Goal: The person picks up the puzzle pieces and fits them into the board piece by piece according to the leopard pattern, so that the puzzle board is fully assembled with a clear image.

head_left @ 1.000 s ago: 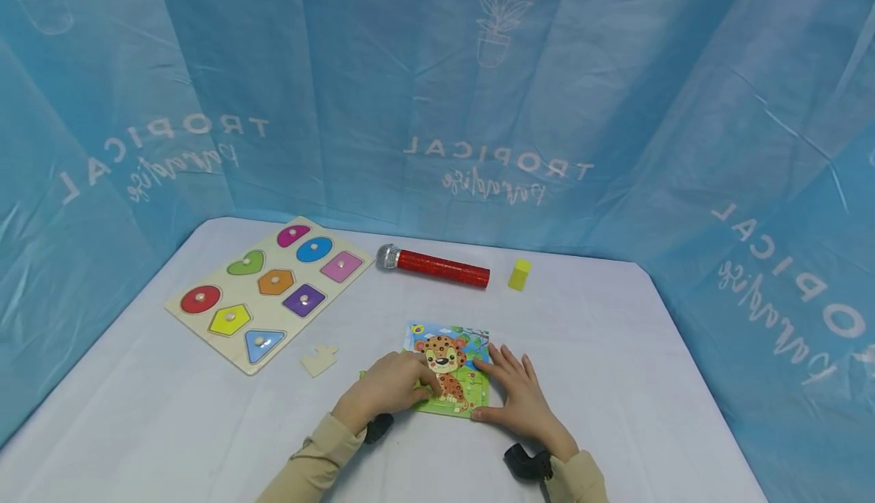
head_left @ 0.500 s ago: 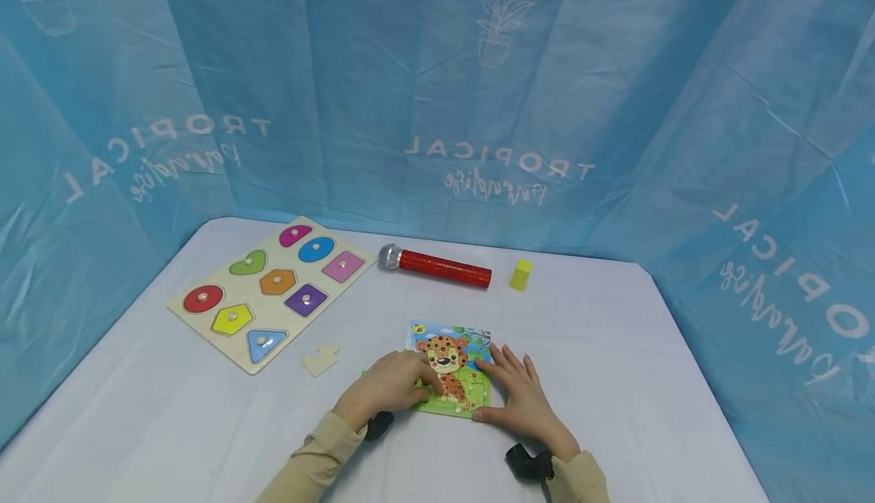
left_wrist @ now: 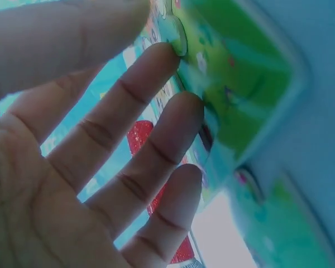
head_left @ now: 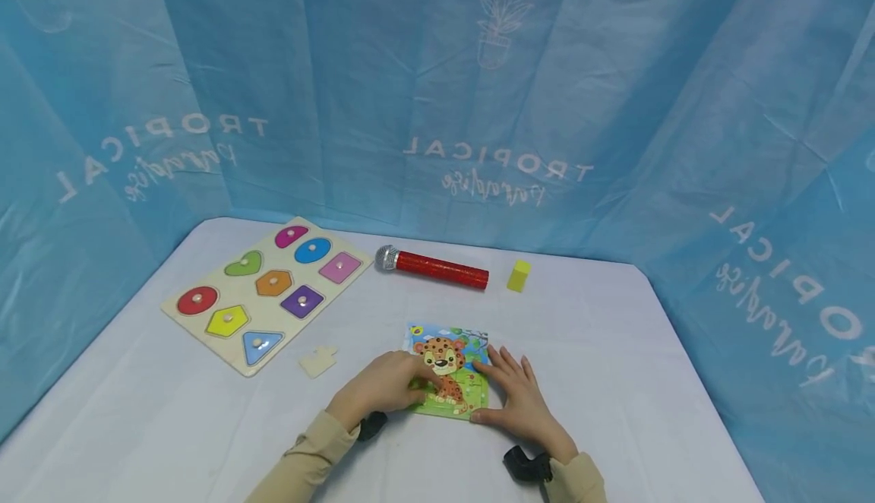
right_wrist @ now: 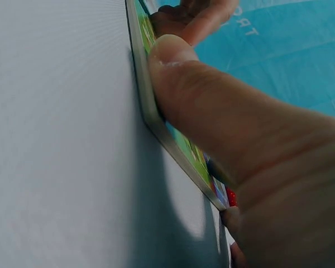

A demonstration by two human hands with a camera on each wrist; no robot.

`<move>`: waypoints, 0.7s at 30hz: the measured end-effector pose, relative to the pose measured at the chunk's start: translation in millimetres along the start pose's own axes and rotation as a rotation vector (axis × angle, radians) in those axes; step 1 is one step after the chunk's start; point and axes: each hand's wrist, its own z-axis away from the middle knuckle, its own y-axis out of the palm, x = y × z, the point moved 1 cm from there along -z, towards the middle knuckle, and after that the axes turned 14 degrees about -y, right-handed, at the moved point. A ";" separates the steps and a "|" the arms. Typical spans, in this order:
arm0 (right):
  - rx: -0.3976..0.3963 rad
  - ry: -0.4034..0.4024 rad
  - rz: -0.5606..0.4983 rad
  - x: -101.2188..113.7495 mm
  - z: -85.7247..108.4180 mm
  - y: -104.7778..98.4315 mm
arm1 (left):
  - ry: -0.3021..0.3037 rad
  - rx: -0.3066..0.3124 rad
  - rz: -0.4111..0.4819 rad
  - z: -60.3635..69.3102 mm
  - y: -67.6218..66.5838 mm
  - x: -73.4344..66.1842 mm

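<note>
A square puzzle (head_left: 443, 362) with a cartoon leopard on a green and blue ground lies flat on the table. My left hand (head_left: 390, 387) reaches over its lower left part, index fingertip on the picture. In the left wrist view, the long fingers of that hand stretch beside a slightly raised green piece (left_wrist: 176, 33); the thumb hides the index tip. A loose green piece (left_wrist: 287, 223) lies beside the board there, hidden by the hand in the head view. My right hand (head_left: 516, 397) rests along the right edge, thumb (right_wrist: 178, 61) pressing the lower corner, index finger touching the picture.
A bare wooden puzzle piece (head_left: 317, 361) lies left of my left hand. Farther left is a shape board (head_left: 246, 305) with coloured knobbed pieces. Behind the puzzle lie a red toy microphone (head_left: 437, 268) and a yellow block (head_left: 519, 276). Blue curtains (head_left: 437, 85) surround the white table (head_left: 588, 336).
The view has shifted slightly. My left hand has drawn a little to the left over the puzzle; the loose green piece's edge is now covered. My right hand stays in place.
</note>
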 end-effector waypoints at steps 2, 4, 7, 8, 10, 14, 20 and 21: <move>-0.001 -0.008 -0.003 1.5 -0.6 1.2 | -0.023 0.031 0.028 6.6 -2.3 4.7; -0.015 -0.019 0.006 2.8 -0.7 1.5 | -0.045 0.054 0.055 13.6 -4.9 11.3; -0.022 -0.015 0.020 2.6 -0.3 1.2 | -0.081 0.031 0.072 25.5 -11.9 24.4; -0.020 -0.009 0.022 2.2 -0.3 0.9 | -0.094 0.005 0.070 29.3 -14.7 29.0; -0.004 0.004 0.019 1.8 -0.9 0.8 | -0.120 -0.059 0.049 36.8 -20.9 38.5; 0.014 0.016 0.013 2.2 -1.5 1.4 | -0.212 -0.099 0.044 45.5 -29.1 54.8; 0.008 0.010 0.004 2.9 -1.0 1.1 | -0.279 -0.099 0.070 43.8 -27.0 64.6; 0.008 0.011 0.000 3.0 -1.0 1.2 | -0.284 -0.103 0.080 43.3 -25.7 64.5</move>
